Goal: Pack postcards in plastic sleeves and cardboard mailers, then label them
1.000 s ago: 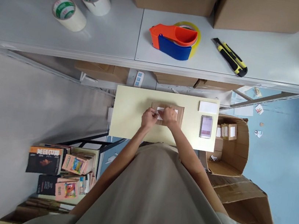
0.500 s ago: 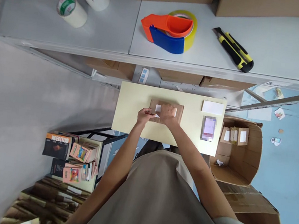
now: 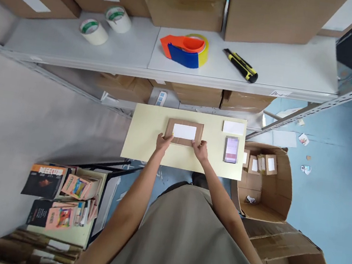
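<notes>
A flat cardboard box (image 3: pixel 183 142) with a white label (image 3: pixel 184 131) on its top lies on the pale yellow table (image 3: pixel 144 145). My left hand (image 3: pixel 163 141) grips its near left corner, thumb on top. At the near right corner, my right hand (image 3: pixel 200 149) holds the box in the same way, thumb over the edge. The fingers under the box are hidden. To the right on the table are a white stack of labels or paper (image 3: pixel 233 127) and a phone (image 3: pixel 231 149) with a blurred screen.
On the grey shelf (image 3: pixel 131 51) ahead stand tape rolls (image 3: pixel 94 33), an orange-blue tape dispenser (image 3: pixel 184 50) and a utility knife (image 3: pixel 240 65). An open carton (image 3: pixel 274 202) with small boxes stands right of the table. Books (image 3: pixel 46 181) are stacked at left.
My right hand has left the label and moved to the box's near right corner. My left hand stays at the near left corner. The label now shows fully, and the camera view has shifted.
</notes>
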`<state>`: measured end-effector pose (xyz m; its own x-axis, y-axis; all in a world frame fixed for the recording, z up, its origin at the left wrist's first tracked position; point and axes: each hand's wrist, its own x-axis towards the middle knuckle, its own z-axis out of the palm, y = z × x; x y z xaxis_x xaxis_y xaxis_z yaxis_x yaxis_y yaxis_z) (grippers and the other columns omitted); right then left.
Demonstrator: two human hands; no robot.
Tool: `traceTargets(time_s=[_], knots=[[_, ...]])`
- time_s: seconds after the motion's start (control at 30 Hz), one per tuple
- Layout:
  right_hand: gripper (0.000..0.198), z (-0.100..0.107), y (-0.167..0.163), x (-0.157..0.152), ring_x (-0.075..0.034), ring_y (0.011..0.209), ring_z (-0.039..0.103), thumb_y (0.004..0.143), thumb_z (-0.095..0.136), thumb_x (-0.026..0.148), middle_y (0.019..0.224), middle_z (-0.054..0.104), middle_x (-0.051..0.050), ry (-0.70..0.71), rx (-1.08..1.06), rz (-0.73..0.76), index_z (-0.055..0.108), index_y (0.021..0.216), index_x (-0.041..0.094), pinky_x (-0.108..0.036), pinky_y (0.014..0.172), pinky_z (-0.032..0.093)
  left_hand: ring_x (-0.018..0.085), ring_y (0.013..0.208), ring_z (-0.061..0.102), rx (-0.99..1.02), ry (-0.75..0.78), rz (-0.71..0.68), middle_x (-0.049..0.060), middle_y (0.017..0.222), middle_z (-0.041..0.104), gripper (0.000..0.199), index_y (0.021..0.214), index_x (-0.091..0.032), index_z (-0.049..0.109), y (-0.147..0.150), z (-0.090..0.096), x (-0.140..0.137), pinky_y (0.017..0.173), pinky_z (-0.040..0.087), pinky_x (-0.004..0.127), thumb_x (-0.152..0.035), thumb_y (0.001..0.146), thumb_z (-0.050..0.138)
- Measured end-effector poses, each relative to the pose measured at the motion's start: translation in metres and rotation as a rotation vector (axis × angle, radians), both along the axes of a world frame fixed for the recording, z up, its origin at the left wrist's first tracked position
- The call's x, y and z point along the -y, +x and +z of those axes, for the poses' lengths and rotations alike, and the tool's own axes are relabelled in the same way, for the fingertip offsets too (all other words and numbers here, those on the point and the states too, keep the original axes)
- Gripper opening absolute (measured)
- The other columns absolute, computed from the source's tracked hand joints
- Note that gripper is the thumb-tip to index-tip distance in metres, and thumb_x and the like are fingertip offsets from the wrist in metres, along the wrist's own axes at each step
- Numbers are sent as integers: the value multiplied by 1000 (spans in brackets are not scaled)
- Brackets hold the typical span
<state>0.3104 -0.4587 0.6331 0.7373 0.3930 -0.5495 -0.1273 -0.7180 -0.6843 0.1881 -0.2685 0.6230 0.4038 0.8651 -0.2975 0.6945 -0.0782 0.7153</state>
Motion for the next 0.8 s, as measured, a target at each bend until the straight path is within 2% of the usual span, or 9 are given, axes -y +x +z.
traceTargets(time_s=[0.1,0.17,0.23,0.3,0.43,0.53,0.63,0.73,0.8], knots=[[49,10,-7,25,-23,108,80,107,64,53,125,80,-18,111,-28,-3,62,134,13,-26,86,58,31,106,80,63,-46,99,16,111,80,48,128,-17,64,-20,18,31,89,64,43,-48,94,75],[53,16,-15,55,-23,108,79,108,56,59,126,81,-17,200,45,-8,65,137,15,-27,86,59,28,110,79,172,-90,104,14,116,82,45,125,-19,69,-40,27,57,91,64,37,-56,100,66],[58,19,-25,91,-24,104,79,109,51,63,128,80,-17,256,153,-12,67,139,16,-30,86,60,25,114,79,290,-116,95,12,122,82,45,122,-20,73,-59,30,87,94,63,33,-59,100,66],[60,19,-37,126,-26,98,79,107,51,66,122,81,-17,216,244,-13,71,137,18,-33,85,59,25,111,80,333,-115,102,12,122,83,44,119,-19,76,-75,29,118,94,63,31,-55,95,74],[53,18,-60,187,-28,86,77,104,54,67,99,83,-15,38,281,5,79,109,20,-35,81,55,27,98,82,178,-127,111,12,106,86,35,108,-17,81,-92,21,172,87,62,33,-46,88,80],[59,22,-74,229,-27,78,72,105,49,71,87,81,-14,-4,301,64,76,88,21,-32,73,48,27,93,82,141,-154,29,8,99,87,33,106,-20,85,-100,19,198,81,61,31,-47,88,81],[67,29,-83,274,-22,67,62,102,46,77,71,73,-10,-2,282,69,70,75,22,-30,65,41,27,92,83,151,-205,-67,7,99,87,35,107,-21,86,-105,23,220,79,62,31,-49,87,83],[71,37,-85,328,-18,63,54,100,48,82,61,63,-4,23,230,12,66,69,21,-29,61,37,28,95,84,157,-302,-171,10,105,87,36,113,-19,85,-100,31,251,82,64,33,-46,88,83],[72,39,-79,368,-18,64,55,97,51,85,63,63,-3,38,191,-101,68,72,19,-27,61,38,27,96,83,170,-336,-292,10,110,87,34,116,-19,84,-86,37,280,85,66,35,-41,90,83]])
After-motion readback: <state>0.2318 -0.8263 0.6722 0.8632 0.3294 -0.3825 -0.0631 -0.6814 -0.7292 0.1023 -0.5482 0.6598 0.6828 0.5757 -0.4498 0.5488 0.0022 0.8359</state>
